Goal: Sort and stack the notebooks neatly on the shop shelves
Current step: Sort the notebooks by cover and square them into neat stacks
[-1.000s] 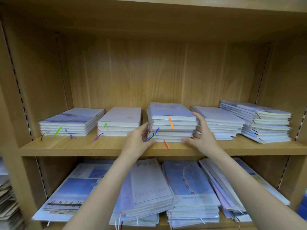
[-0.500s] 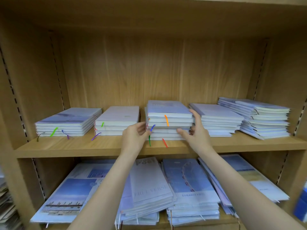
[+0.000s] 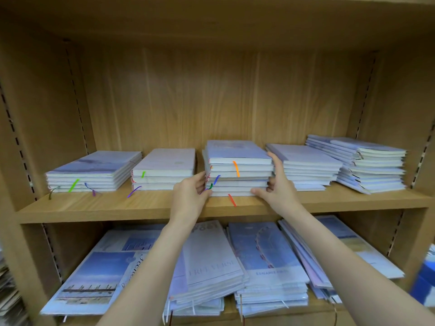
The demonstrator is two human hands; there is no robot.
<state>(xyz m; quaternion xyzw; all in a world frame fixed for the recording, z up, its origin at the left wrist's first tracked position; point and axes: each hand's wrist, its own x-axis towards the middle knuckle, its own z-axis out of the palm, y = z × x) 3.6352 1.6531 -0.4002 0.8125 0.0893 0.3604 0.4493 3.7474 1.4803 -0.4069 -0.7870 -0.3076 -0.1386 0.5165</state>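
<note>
A middle stack of pale blue notebooks (image 3: 237, 171) with coloured ribbon markers stands on the upper wooden shelf (image 3: 117, 208). My left hand (image 3: 191, 192) grips the stack's lower left front corner, fingers curled against the spines. My right hand (image 3: 276, 184) clasps the stack's right side, thumb at the front bottom edge and fingers up along the side. Other neat stacks lie on the same shelf: a far-left stack (image 3: 94, 171), a second stack (image 3: 164, 169), a fourth stack (image 3: 306, 167) and a fanned far-right stack (image 3: 367, 165).
The lower shelf holds larger blue and white notebooks in loose, overlapping piles (image 3: 211, 267). Wooden side walls (image 3: 35, 114) close the unit left and right. A blue object (image 3: 423, 285) sits at the right edge, and papers (image 3: 9, 302) at the lower left.
Both hands stay on the middle stack. My left hand has shifted a little lower on the left corner, and my right thumb has slid along the stack's front bottom edge. The view has lifted slightly.
</note>
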